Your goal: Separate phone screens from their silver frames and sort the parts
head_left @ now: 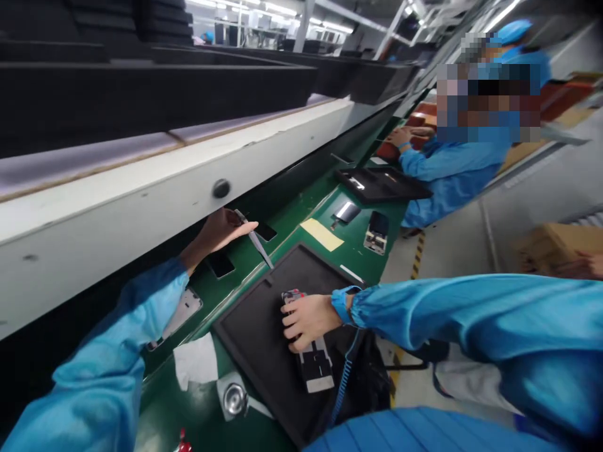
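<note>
- My right hand (308, 320) is pressing down on a phone chassis (308, 351) lying on the black work mat (264, 326); my fingers are curled together over its upper half, clamped on its near edge and top face
- My left hand (223, 229) is reaching up toward the conveyor belt, fingers pinched shut on a pair of tweezers (257, 242) whose tip is pointing down toward the mat's far corner
- I am judging the chassis as light and stiff, a thin metal-and-plastic frame with exposed parts on the upper face, so fragile there; I am thinking its long side edges are the safe place to grip, not the open middle
- The tweezers are looking thin, hard and slick, best held where I am pinching them, near the back
- A white cloth (196, 361) and a small metal cup (234, 398) are sitting just beside the mat on the green bench (198, 414)
- A co-worker's hand (402, 137) is working well apart, further along the line
</note>
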Tool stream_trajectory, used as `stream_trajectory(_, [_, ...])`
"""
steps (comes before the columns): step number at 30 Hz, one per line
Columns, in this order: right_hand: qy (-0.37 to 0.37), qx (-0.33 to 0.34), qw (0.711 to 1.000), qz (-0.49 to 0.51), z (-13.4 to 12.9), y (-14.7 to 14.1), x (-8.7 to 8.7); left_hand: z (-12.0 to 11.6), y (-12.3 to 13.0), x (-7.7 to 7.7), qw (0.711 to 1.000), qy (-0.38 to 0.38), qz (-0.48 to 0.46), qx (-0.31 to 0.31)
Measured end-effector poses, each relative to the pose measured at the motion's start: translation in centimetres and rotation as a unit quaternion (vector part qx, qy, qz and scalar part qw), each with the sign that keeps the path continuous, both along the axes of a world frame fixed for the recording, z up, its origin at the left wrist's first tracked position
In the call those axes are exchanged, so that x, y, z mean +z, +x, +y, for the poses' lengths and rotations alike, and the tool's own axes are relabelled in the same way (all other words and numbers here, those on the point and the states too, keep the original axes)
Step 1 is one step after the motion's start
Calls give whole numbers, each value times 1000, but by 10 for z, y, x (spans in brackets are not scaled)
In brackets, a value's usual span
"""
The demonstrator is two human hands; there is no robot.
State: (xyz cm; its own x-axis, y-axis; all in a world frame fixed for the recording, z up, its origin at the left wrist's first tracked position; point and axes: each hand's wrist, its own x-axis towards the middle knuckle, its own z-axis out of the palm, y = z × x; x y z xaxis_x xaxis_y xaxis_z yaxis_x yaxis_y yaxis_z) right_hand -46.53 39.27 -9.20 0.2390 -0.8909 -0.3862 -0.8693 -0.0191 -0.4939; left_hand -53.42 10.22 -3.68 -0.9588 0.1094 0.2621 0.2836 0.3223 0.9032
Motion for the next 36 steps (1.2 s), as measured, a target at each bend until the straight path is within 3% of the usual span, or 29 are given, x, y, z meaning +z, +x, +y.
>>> stream_trajectory(3, [42,-25,998,-45,-22,9,-10,-34,53,-10,986,164,-20,14])
stream_trajectory(9, [17,-53,997,-58,-37,23,-25,-81,122,-31,947,298,-77,91])
stream_trajectory(13, [-5,-124,992,-9,-21,38,-30,-99,154,-35,926,355,-78,105])
stream_trajectory(16, [-43,-229,970,69,4,57,-31,-103,175,-30,896,424,-45,128])
stream_trajectory(18, [-57,-354,925,122,19,74,-33,-105,193,-22,871,467,-44,148])
stream_trajectory(21, [-40,-601,786,143,28,97,-44,-112,231,-9,844,504,-53,175])
stream_trajectory(23, [-26,-684,718,126,26,108,-56,-117,263,-5,843,500,-46,191])
stream_trajectory(27, [-54,-722,682,100,16,121,-75,-120,331,-10,864,466,-89,169])
stream_trajectory(30, [-102,-751,648,75,14,127,-77,-113,370,-17,857,482,-143,114])
stream_trajectory(36, [-150,-780,606,-37,9,139,-73,-95,399,-24,805,537,-252,23])
